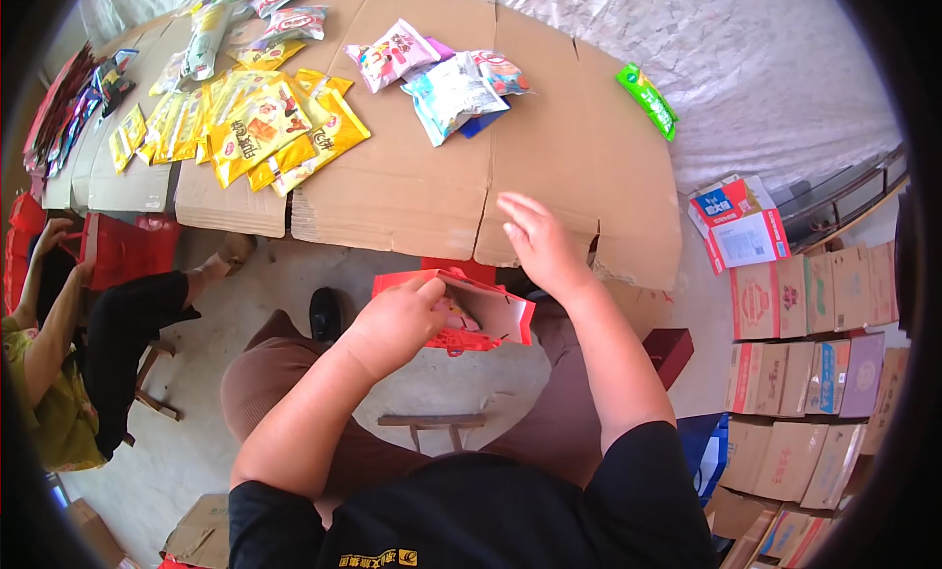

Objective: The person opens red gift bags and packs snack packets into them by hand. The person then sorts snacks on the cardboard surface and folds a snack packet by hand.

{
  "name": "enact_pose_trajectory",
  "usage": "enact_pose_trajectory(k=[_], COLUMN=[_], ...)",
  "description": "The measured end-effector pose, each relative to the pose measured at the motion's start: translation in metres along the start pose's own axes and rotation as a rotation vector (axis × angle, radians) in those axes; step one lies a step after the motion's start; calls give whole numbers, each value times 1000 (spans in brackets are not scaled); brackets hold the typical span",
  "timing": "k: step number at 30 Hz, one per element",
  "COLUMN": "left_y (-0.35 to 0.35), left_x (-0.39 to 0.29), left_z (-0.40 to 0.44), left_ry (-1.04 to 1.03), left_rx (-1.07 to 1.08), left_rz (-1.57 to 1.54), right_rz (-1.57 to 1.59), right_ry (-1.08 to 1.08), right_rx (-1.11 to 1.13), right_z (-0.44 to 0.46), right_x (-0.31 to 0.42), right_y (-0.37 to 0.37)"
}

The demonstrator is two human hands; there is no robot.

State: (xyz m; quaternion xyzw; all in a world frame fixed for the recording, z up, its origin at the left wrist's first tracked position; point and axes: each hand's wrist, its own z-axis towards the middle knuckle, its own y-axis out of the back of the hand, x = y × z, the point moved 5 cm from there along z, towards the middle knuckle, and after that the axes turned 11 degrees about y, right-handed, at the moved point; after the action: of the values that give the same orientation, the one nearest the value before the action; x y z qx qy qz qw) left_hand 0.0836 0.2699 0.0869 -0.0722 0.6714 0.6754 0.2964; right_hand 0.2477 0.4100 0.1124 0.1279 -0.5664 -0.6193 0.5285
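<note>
A red gift bag stands open between my knees, its pale inside showing, with a pink-and-red item partly visible in it. My left hand is closed on the bag's near left edge. Raised above the bag's right side, near the table edge, my right hand has its fingers stretched out and holds nothing. Ahead on the cardboard-covered table lie yellow snack packets, a pink-and-white packet, a light blue packet and a green packet.
A co-worker sits at the left with hands at another red bag. Cardboard boxes are stacked at the right. A dark red box stands by my right leg, and a wooden stool shows below.
</note>
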Motion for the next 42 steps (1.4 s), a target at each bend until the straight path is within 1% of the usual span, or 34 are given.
enact_pose_trajectory(k=[1, 3, 5, 6, 8, 9, 12, 13, 15, 17, 19, 21, 22, 23, 24, 25, 26, 27, 29, 31, 33, 35, 36, 37, 39, 40, 42], left_y=[0, -2, -4, -6, -7, -6, -8, -9, -8, -11, -17, -25, -25, -22, -14, -11, -10, -8, -6, -9, -11, -11, -13, -13, -17, -17, -14], left_x=[1, 2, 3, 4, 4, 4, 4, 5, 5, 6, 11, 13, 14, 12, 7, 4, 3, 1, -1, -2, -2, -4, -4, -6, -2, -1, -6], left_z=[0, -1, -1, -2, -1, 0, 3, 5, 9, 12, 14, 14, 14, 13, 15, 16, 15, 14, 13, 11, 10, 10, 10, 10, 13, 13, 11], left_ry=[28, 21, 17, 19, 22, 27, 36, 36, 40, 38, 120, 132, 148, 146, 91, 36, 14, 27, -15, -7, -3, -21, 28, 23, 170, 168, -11], left_rx=[-11, -4, 2, 13, 24, 48, 84, 97, 108, 121, 133, 108, 81, 91, 95, 100, 69, 81, 64, 73, 82, 50, 45, 46, 117, 119, 55], left_rz=[-23, -2, 20, 28, 37, 34, 30, 27, 21, 15, -102, -123, -144, -153, -100, -47, -34, -29, -22, -15, -5, -27, -61, -62, -232, -232, -62], right_rz=[-32, -60, -266, -264, -411, -408, -549, -545, -647, -632, -624, -689, -692, -644, -593, -590, -461, -332, -323, -322, -60, -22, -15, -60, -63, -64, -134], right_ry=[24, 19, 87, 90, 99, 101, 99, 97, 133, 134, 134, 133, 127, 106, 80, 63, 70, 77, 65, 63, -45, -20, 41, 162, 224, 222, 320], right_rx=[-41, -30, -52, -53, -75, -75, -140, -141, -115, -127, -137, -257, -252, -311, -364, -348, -417, -485, -477, -478, -384, -252, -216, -145, -37, -38, 48], right_z=[4, 14, 30, 38, 55, 62, 87, 95, 106, 113, 108, 97, 92, 80, 65, 48, 30, 12, -21, -51, -76, -94, -100, -101, -105, -106, -106], right_x=[-6, -18, -29, -39, -59, -70, -96, -102, -108, -118, -121, -117, -112, -105, -96, -86, -75, -62, -27, 2, 20, 38, 42, 49, 58, 59, 65], right_y=[1, -1, 1, -1, -2, -4, -6, -6, -8, -12, -8, 11, 22, 37, 51, 62, 77, 91, 112, 120, 115, 101, 90, 82, 65, 57, 38])
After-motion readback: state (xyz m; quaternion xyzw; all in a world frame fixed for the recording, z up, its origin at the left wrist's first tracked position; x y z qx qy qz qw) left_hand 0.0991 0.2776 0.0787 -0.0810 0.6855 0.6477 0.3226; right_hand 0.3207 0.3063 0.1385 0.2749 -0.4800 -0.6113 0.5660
